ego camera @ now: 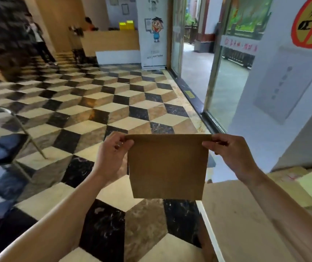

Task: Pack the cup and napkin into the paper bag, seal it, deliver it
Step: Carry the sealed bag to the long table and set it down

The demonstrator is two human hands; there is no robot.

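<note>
A brown paper bag (167, 167) hangs in front of me above the patterned floor, its top edge folded flat. My left hand (111, 156) pinches the bag's upper left corner. My right hand (230, 154) pinches the upper right corner. The bag is held upright between the two hands. Its inside is hidden, and no cup or napkin shows.
A wooden counter (246, 214) with yellow papers lies at lower right. A folding chair (5, 140) stands at left. A reception desk (111, 42) with people nearby is at the back. An open glass doorway (196, 72) leads outside on the right.
</note>
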